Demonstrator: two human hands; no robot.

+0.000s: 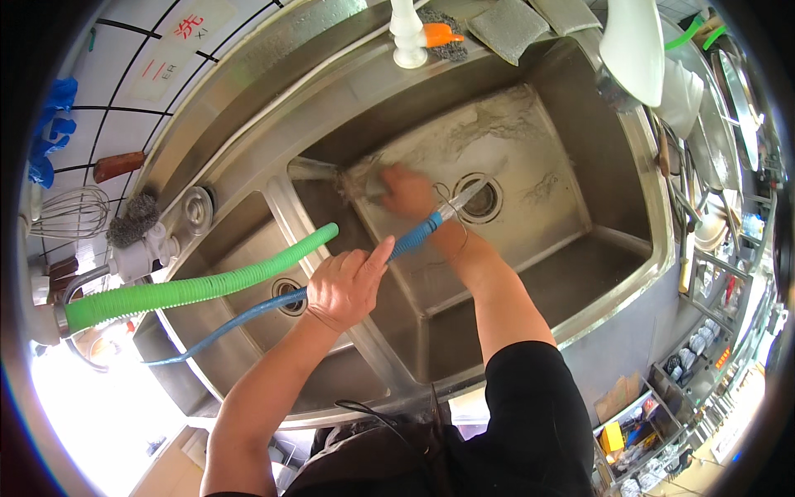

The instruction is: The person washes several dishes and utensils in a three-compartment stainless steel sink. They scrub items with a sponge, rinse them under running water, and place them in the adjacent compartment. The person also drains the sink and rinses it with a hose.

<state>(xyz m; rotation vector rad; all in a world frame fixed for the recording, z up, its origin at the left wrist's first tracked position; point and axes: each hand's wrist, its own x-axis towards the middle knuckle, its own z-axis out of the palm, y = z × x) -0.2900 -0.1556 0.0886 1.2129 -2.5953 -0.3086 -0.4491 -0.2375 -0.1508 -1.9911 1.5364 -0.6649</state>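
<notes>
My left hand (346, 287) is closed around a blue hose (413, 239), with one finger laid along it. Water comes from the hose end near the round drain (479, 197) in the right basin of a stainless steel sink (571, 155). My right hand (407, 191), blurred, is low in that basin at its left part; a greyish thing, perhaps a pad, shows at its fingers, too blurred to name. Murky water lies on the basin floor. A green ribbed hose (205, 286) reaches over the left basin, its end above the divider.
Grey scouring pads (509, 30) and a white bottle with an orange part (408, 37) stand on the back rim. Steel wool (133, 218), a drain strainer (197, 210) and a whisk (74, 212) are at the left. Shelves with kitchenware (714, 261) stand right.
</notes>
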